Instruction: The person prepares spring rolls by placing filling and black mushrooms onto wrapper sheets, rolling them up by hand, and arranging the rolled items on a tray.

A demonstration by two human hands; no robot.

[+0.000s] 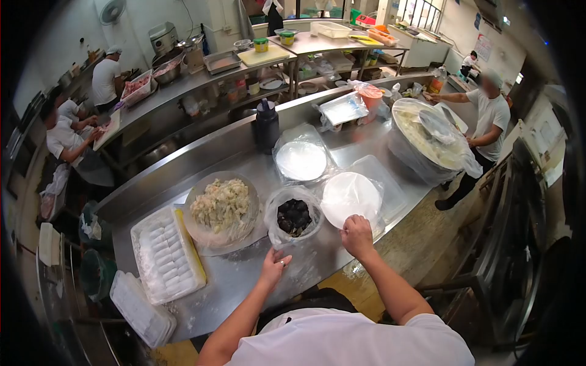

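Observation:
My left hand (276,267) is open, fingers apart, just below a plastic-lined bowl (273,224) of dark, shiny black pieces (295,216). Fingers closed together, my right hand (358,236) pinches the near edge of a stack of thin round white wrappers (350,198). That stack lies on clear plastic. Behind the bowl is a second round white stack (301,161) in a plastic bag. Left of the bowl, a plate carries a heap of pale chopped filling (221,204). Farther left, a white tray (141,262) holds floured white rolls in rows.
A dark squeeze bottle (267,127) stands near the counter's back ledge. A large plastic-covered basin (421,168) sits at right, beside a co-worker (489,113). A plastic-wrapped scale (345,108) is at the back. Stacked lidded containers (143,310) are at the near left corner; other people work beyond.

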